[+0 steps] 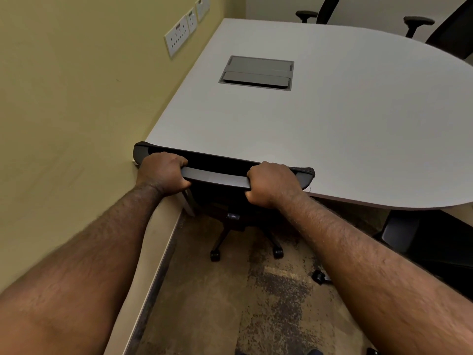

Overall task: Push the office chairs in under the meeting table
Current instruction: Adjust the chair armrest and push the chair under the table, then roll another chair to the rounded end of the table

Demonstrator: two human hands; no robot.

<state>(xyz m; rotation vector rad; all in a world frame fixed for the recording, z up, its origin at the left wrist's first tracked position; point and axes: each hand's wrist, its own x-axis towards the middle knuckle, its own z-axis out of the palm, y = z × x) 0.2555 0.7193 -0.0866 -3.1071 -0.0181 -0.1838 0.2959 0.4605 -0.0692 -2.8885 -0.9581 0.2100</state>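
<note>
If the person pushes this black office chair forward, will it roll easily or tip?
The chair probably rolls easily: casters show beneath. Carpet may add drag. Tipping seems unlikely, since the left hand and right hand grip its backrest evenly.

Yellow wall (64, 111) with 3 socket plates (177, 37); mottled, perhaps stained, carpet (268, 303).

wall sockets (183, 32) on the yellow wall (64, 98); speckled carpet (268, 303) below.
</note>
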